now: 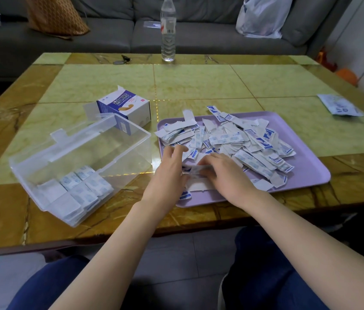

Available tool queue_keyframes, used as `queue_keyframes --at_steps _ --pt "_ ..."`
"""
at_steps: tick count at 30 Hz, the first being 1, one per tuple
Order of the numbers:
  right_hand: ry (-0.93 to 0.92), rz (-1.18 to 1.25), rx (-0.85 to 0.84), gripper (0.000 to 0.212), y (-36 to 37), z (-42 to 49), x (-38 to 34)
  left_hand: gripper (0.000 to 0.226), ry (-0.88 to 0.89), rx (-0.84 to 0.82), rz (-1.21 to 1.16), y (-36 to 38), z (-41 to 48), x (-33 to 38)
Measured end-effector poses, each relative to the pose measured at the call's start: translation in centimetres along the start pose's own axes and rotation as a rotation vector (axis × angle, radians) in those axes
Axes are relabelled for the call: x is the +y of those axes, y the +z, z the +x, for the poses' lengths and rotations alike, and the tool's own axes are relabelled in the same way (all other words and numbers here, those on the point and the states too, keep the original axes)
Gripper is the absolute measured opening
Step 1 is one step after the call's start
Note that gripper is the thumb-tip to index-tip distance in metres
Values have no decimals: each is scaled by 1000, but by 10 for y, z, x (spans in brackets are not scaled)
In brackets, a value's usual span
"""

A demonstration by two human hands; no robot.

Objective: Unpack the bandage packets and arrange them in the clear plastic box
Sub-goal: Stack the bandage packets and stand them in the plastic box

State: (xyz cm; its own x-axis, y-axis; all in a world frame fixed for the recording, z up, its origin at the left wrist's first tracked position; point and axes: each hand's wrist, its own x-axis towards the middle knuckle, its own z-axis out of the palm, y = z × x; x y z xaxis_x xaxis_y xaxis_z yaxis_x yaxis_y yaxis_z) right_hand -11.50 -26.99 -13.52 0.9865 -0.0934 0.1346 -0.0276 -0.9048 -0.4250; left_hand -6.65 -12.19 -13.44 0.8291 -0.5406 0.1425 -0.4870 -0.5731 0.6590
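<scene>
At far left on the tabletop (199, 83) I see the clear plastic box (80, 153), lying open towards me with neat bandage stacks (80, 189) packed into its near corner, probably so that rows fill in order. Behind it stands the opened bandage carton (125, 108), within easy reach. My left hand (170, 173) sits at the tray's near-left edge, fingers loosely raised; it meets one end of a bandage packet (195, 170), but the thumb is hidden, so I cannot tell whether that grip is closed on it. My right hand (223, 173) curls over the packet's other end, gripping it, likely to pull the wrapper apart. Further right, the purple tray (306, 153) holds the loose pile of packets (243, 142), keeping scraps together.
</scene>
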Motion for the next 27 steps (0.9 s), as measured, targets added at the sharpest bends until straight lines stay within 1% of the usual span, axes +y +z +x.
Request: queue_keyframes --at_steps 1,2,5,6,8,11,13,15,17,19,21,23,25,27 --pt "-14 2 -1 18 0 0 -1 48 16 -14 5 2 0 0" --pt "-31 6 -6 18 1 0 -2 44 36 -21 15 4 0 0" --pt "-46 2 -17 18 1 -1 -3 21 55 32 123 6 1 -2" --pt "-27 -13 7 17 1 -1 -3 17 47 69 190 5 2 -2" --pt "64 7 59 24 1 -1 0 18 37 145 288 2 2 -2" --pt "193 156 64 37 1 -1 3 19 44 174 362 -1 2 -2" --pt "221 224 38 46 3 -2 3 19 44 137 353 0 3 -3" --pt "207 291 10 56 5 -3 -1 17 35 75 261 2 4 -3" --pt "167 336 -1 60 8 -4 -6 17 17 16 151 2 4 -1" --pt "108 339 9 56 11 -4 -8 20 21 -20 112 4 5 0" --pt "72 326 46 45 12 -4 -9 21 35 -27 116 4 4 3" --pt "75 296 118 33 12 -3 -7 18 33 -4 143 4 4 2" --pt "83 229 176 24 11 -2 -4 21 33 36 285 4 3 0" --pt "58 185 181 20 11 -3 -1 24 54 65 419 3 3 -2"
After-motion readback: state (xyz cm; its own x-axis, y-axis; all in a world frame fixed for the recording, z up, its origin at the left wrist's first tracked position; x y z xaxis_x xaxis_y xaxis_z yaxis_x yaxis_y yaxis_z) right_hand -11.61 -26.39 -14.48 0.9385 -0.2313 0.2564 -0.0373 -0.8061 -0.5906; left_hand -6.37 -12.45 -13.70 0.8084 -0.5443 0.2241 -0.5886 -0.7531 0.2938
